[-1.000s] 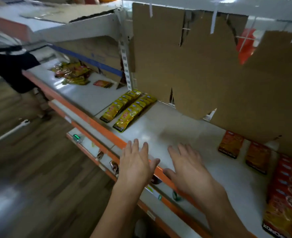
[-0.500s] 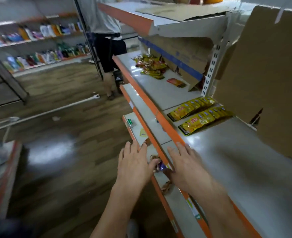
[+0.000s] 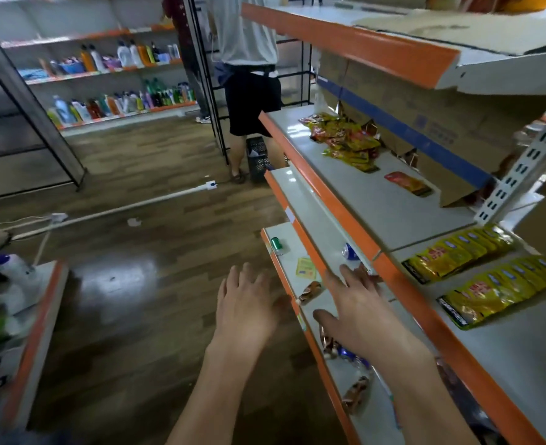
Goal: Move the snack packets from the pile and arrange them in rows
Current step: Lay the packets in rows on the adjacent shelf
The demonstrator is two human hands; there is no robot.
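Head view only:
Pile [image 3: 345, 141]: yellow and red snack packets heaped on the far end of the middle shelf [image 3: 393, 207], well ahead of both hands and apart from them.
Loose packet [image 3: 408, 184]: red and orange, flat on the same shelf, alone between the pile and the rows.
Rows: two lines of overlapped yellow packets, the far row [image 3: 458, 252] and the near row [image 3: 499, 289], side by side on the shelf to the right of the right hand, close to it but not touched.
Left hand [image 3: 246, 311]: palm down over the wooden floor [image 3: 136, 284], just off the orange edge of the lower shelf [image 3: 292, 252]; fingers straight and slightly spread, holding nothing.
Right hand [image 3: 358, 313]: palm down above the lower shelves, fingers extended and spread, thumb out to the left, nothing gripped; fingertips near the orange front edge of the middle shelf, contact not clear.
Lower shelf: green can [image 3: 276, 246], yellow slip [image 3: 306, 268], small brown wrapped snack [image 3: 310, 292] between the two hands.
Step above it: blue can [image 3: 350, 252] just ahead of the right fingertips.
Background: person in white shirt and black shorts [image 3: 249, 75] standing at the shelf end; bottles [image 3: 120, 101] on the far racks.
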